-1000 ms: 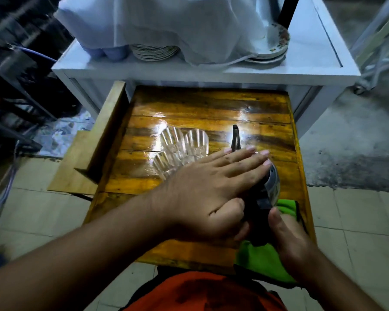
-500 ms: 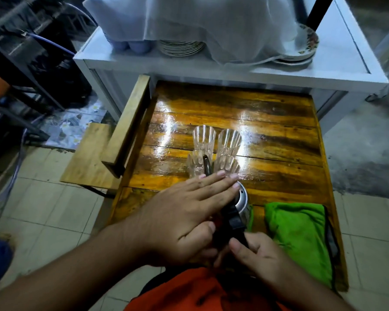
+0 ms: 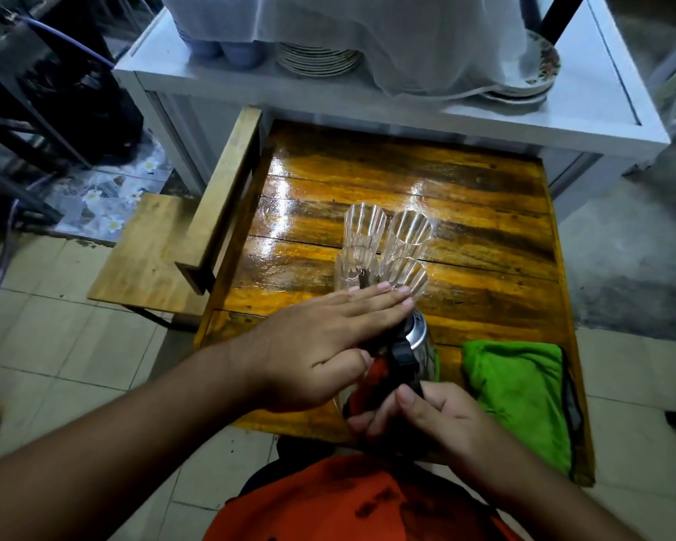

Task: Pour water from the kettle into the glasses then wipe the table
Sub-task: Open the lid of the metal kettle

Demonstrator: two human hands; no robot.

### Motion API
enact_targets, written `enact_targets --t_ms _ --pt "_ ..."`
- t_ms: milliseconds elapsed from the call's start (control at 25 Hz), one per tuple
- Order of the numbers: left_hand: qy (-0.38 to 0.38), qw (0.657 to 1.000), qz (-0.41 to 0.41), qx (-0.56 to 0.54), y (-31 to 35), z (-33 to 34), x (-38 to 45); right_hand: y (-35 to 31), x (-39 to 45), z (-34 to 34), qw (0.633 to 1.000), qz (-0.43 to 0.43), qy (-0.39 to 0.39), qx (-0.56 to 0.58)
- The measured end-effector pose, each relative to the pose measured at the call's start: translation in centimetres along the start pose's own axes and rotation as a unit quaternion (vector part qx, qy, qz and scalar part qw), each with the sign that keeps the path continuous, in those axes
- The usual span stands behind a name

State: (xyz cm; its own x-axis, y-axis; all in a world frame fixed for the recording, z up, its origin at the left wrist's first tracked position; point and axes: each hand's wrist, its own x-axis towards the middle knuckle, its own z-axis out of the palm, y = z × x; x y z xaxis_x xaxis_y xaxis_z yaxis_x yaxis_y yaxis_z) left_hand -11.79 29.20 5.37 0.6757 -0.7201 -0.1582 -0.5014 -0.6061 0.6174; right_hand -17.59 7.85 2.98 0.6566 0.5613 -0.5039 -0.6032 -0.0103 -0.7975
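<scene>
Since a second ago I have carried the kettle (image 3: 416, 345) leftward off the green cloth (image 3: 520, 400), and its dark spout now tips toward the glasses (image 3: 383, 251). Both hands stay on it. My left hand (image 3: 317, 345) lies flat and spread across the lid, fingers straight and pressing, not curled round anything. My right hand (image 3: 426, 415) is clenched round the black handle at the kettle's near side. The kettle leans forward over the near half of the wooden table (image 3: 484, 236), close to the near edge, with its spout tip at the rim of the near left glass; I cannot tell whether water is running. Four ribbed clear glasses stand upright, packed together near the table's middle. That cloth lies folded at the near right corner, just beside the kettle. A white cabinet (image 3: 562, 119) with stacked plates (image 3: 317, 58) under a sheer cover stands against the table's far edge.
</scene>
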Motion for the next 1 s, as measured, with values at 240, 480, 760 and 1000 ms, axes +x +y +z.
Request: enact_targets --t_ms 240,480,760,1000 --pt "-0.007 0.999 -0.014 -0.042 -0.5 -0.5 0.1 -0.7 -0.1 0.4 1.0 -0.005 0.007 -0.006" --pt "-0.01 0.999 -0.016 -0.045 -0.9 -0.7 0.2 -1.2 -0.1 0.7 1.0 0.0 -0.008 0.015" --pt "-0.005 0.999 -0.012 -0.049 -1.0 -0.5 0.4 -1.1 0.0 0.8 0.999 0.002 -0.032 0.023" --pt "-0.005 0.998 -0.026 -0.057 -0.9 -0.8 0.4 -1.6 0.0 1.0 1.0 0.002 -0.024 0.02"
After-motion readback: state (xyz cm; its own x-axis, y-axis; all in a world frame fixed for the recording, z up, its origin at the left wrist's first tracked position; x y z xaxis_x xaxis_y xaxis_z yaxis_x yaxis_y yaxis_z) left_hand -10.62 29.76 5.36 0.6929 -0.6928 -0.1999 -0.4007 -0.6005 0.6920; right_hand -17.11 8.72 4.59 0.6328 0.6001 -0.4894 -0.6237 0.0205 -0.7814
